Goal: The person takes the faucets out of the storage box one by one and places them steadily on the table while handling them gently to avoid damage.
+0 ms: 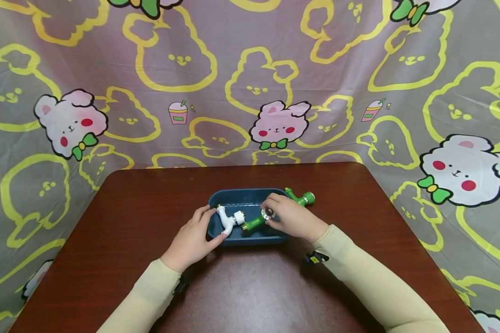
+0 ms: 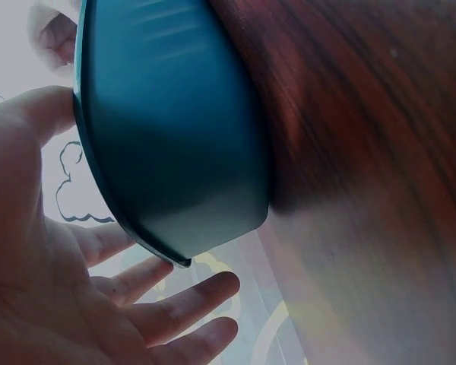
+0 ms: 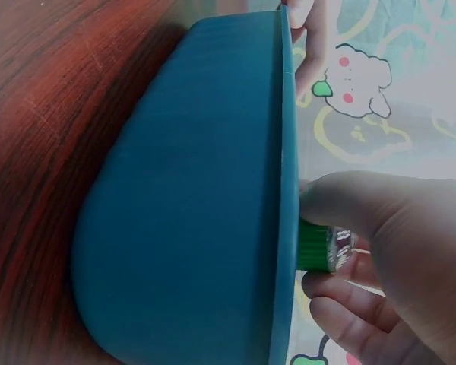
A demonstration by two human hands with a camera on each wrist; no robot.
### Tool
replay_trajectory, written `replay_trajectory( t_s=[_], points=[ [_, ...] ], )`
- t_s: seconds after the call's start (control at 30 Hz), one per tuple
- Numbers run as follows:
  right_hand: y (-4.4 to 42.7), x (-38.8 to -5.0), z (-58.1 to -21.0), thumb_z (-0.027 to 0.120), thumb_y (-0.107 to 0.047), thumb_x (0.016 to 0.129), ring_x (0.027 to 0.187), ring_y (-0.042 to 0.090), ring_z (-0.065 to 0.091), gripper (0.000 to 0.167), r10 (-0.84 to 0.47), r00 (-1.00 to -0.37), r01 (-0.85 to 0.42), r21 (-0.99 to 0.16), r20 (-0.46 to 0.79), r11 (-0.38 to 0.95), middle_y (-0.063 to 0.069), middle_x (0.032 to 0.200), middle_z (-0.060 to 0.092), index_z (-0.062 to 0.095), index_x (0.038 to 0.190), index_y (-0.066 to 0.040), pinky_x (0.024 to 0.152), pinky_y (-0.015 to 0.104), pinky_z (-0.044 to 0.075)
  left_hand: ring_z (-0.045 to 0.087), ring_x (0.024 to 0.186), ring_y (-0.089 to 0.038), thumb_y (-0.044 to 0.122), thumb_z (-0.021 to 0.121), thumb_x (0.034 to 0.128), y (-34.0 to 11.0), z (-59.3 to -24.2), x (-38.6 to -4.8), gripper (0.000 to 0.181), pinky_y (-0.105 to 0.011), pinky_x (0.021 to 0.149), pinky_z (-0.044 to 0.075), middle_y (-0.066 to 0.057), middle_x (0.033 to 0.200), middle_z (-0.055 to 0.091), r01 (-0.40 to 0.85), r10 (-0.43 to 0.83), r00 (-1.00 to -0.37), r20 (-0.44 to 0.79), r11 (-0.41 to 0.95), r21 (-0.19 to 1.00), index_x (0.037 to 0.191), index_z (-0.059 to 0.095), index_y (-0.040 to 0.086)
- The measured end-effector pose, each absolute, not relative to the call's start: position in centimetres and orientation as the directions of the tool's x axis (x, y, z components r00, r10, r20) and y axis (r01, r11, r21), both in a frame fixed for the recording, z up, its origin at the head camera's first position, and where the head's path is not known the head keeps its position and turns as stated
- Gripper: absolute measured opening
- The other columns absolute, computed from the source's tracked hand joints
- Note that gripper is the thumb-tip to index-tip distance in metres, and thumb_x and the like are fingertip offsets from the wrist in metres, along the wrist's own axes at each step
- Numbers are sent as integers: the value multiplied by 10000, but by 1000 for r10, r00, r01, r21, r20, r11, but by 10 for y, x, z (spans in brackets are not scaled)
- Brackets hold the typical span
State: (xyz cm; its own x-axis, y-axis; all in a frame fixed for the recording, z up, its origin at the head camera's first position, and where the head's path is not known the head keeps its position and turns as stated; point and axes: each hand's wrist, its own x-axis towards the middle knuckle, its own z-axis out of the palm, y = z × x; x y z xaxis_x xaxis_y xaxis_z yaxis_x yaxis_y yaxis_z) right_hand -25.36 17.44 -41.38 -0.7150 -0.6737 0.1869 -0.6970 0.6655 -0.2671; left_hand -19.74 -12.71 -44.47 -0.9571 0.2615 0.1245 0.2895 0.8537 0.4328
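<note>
A dark blue plastic basin (image 1: 250,241) sits on the table. My left hand (image 1: 190,239) rests on its left end, thumb at the near rim and fingers spread, mostly straight, in the left wrist view. Inside, beside that hand, lies a white faucet (image 1: 228,224) with a white knob. My right hand (image 1: 295,218) holds a green faucet (image 1: 253,225) by its knob end over the basin's right part. Thumb and fingers close round the green ribbed knob (image 3: 313,246) in the right wrist view. Another green faucet (image 1: 307,199) shows behind my right hand, partly hidden, at the basin's right end.
The reddish-brown wooden table (image 1: 141,203) extends around the basin on all sides. A patterned cloth (image 1: 216,55) with cartoon bears hangs behind and at both sides of the table.
</note>
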Motion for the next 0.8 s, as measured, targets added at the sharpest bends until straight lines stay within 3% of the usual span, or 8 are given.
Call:
replay_trajectory(
  t_s=[0.23, 0.47, 0.8],
  points=[
    [174, -251, -410, 845, -230, 873, 986, 120, 624, 417, -605, -771, -635, -326, 199, 700, 29, 1155, 641, 676, 1228, -93, 912, 292, 591, 617, 1248, -410, 518, 741, 913, -128, -445, -197, 836, -560, 1017, 529, -222, 1574, 398, 295, 265, -956, 130, 851, 435, 1545, 434, 66],
    [177, -249, -406, 850, -246, 869, 894, 114, 598, 396, -534, -805, -593, -384, 259, 708, 14, 1071, 615, 677, 1189, -88, 798, 264, 591, 605, 1265, -417, 499, 740, 918, -128, -444, -197, 828, -577, 1029, 516, -228, 1578, 389, 291, 263, -957, 125, 856, 428, 1547, 429, 59],
    [183, -250, -398, 876, -270, 842, 862, 130, 585, 384, -413, -853, -521, -475, 318, 710, 0, 1016, 604, 656, 1110, -104, 743, 261, 577, 605, 1263, -419, 510, 741, 913, -128, -443, -197, 833, -576, 1029, 517, -223, 1576, 393, 291, 263, -957, 125, 853, 433, 1548, 430, 69]
  ],
)
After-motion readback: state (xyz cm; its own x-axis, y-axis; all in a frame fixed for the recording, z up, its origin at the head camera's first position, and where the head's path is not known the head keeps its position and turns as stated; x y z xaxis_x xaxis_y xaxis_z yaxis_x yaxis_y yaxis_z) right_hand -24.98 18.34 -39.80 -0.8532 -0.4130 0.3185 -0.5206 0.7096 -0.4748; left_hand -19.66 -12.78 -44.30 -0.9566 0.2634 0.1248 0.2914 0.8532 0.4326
